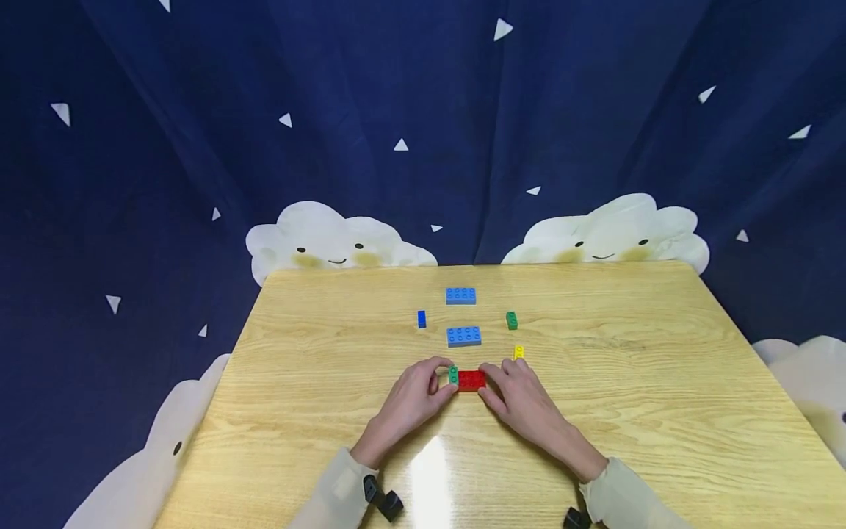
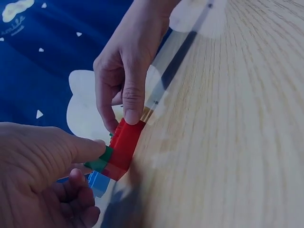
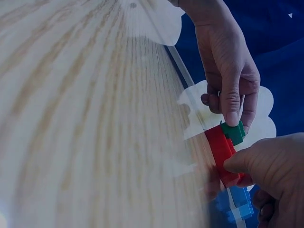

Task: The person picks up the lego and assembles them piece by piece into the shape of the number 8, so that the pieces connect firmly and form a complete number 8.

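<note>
A red brick [image 1: 471, 380] lies on the wooden table with its studs up. My left hand [image 1: 415, 389] pinches a small green brick [image 1: 453, 375] between thumb and finger, at the stud side of the red brick's left end. At the other end, my right hand [image 1: 525, 400] grips the red brick with thumb and fingers. In the left wrist view, the green brick [image 2: 100, 160] sits against the studs of the red brick [image 2: 126, 147]. Close beyond my right fingers is a small yellow brick [image 1: 518, 352], partly hidden by them.
Two larger blue bricks [image 1: 464, 336] lie one behind the other past the hands. A small dark blue brick [image 1: 421, 319] is to their left, a second green brick [image 1: 512, 320] to their right. Behind the wooden table [image 1: 317, 338] hangs a dark blue curtain [image 1: 370, 88].
</note>
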Demonstrator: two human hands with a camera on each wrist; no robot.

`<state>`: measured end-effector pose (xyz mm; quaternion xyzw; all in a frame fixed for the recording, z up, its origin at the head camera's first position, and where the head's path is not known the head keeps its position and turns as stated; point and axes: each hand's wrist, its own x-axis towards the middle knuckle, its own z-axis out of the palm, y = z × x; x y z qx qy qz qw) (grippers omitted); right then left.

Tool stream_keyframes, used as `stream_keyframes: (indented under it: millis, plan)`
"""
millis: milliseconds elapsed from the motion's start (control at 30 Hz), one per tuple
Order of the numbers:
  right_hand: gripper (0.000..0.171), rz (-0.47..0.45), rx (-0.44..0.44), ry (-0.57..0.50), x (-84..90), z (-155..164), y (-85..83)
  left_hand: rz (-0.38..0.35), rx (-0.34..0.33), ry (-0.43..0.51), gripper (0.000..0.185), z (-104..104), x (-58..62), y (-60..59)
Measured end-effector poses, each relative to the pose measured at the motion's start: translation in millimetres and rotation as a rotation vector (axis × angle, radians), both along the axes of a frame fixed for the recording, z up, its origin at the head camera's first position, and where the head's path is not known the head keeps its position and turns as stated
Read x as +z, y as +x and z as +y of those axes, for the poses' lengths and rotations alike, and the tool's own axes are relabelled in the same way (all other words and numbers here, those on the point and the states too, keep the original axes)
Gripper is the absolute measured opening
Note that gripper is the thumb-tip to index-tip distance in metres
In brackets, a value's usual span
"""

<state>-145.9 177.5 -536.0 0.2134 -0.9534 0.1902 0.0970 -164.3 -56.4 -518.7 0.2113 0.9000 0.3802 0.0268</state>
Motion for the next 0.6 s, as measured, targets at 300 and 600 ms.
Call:
stream_keyframes:
  millis: [300,600]
  plan:
    - [0.039,-0.019,0.0,-0.007,0.1,1.0,-0.1,0.002,0.004,-0.029,0.04,0.7,-3.4,-1.9]
    - [0.04,-0.039,0.002,-0.027,2.7,2.7,-0.8,-0.001,-0.006,-0.042,0.035,1.2,-5.3,-1.9]
